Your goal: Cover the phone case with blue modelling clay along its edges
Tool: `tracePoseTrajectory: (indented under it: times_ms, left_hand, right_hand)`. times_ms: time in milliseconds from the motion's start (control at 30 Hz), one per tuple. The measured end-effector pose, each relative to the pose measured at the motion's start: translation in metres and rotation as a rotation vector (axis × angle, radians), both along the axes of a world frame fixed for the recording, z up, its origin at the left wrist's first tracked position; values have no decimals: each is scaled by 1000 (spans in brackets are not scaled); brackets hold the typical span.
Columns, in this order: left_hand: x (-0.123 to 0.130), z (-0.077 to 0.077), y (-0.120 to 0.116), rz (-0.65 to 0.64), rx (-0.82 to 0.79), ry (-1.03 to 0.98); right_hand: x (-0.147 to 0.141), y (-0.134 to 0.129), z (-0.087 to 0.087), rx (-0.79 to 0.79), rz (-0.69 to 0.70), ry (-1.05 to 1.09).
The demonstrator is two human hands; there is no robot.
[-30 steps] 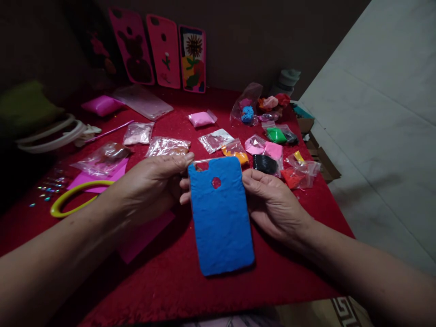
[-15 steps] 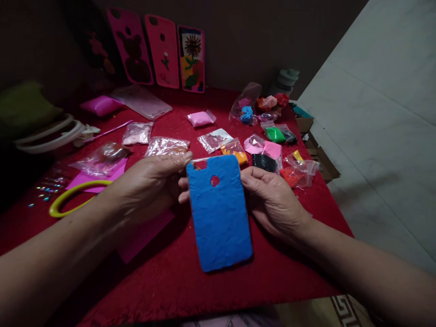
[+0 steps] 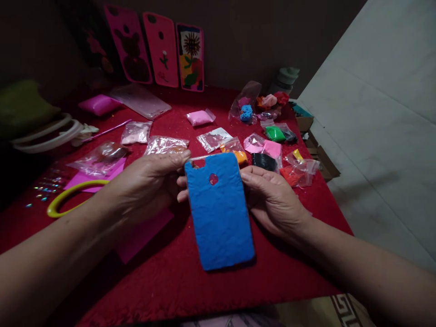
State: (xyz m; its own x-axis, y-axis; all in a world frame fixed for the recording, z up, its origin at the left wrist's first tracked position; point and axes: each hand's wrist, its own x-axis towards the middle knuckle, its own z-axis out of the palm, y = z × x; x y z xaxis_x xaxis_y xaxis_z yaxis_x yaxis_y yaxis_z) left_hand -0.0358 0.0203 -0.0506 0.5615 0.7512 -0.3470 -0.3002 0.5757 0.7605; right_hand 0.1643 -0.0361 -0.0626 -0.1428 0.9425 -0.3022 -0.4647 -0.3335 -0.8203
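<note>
A phone case (image 3: 221, 213) covered in blue clay is held up over the red cloth, its camera cutout at the upper left and a round hole below the top edge. My left hand (image 3: 153, 181) grips its upper left corner, thumb at the edge and fingertips behind. At the upper right side, my right hand (image 3: 272, 195) pinches the case between thumb and fingers. Just beyond the case lie bags of orange clay (image 3: 241, 156) and black clay (image 3: 264, 162). A yellow ring-shaped handle (image 3: 57, 204) is partly covered by my left forearm.
Three decorated cases, one with a sunflower (image 3: 191, 56), lean on the back wall. Several clay bags, a clear case (image 3: 145, 101) and a pink stick (image 3: 111, 130) lie on the red cloth (image 3: 153, 290). White-rimmed containers (image 3: 47, 141) stand left, a bottle (image 3: 286, 79) back right.
The blue case's lower end has shifted slightly right and its top slightly left and up. Both hands keep their hold.
</note>
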Motion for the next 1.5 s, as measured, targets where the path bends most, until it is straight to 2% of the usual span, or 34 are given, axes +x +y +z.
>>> tracePoseTrajectory:
  times_ms: [433,633,767,1000,1200,1400,1500]
  left_hand:
    - [0,2,-1,2,13,39]
    - [1,-1,-2,-7,13,24]
    - [1,-2,-2,-11,7,12]
    - [1,0,-3,-20,-3,17]
    - [-2,-3,4,14,32,32]
    - [-7,-6,11,39,63,31]
    - [-7,-3,12,65,73,38]
  right_hand:
    - [0,0,4,39,47,25]
    - [1,-2,0,25,-9,-106]
    - [2,-2,-3,9,4,-117]
    - [-2,-4,3,88,196,106]
    - [-1,-4,8,52,267,143]
    - [5,-2,3,-27,76,66]
    - [4,-1,2,-29,78,70]
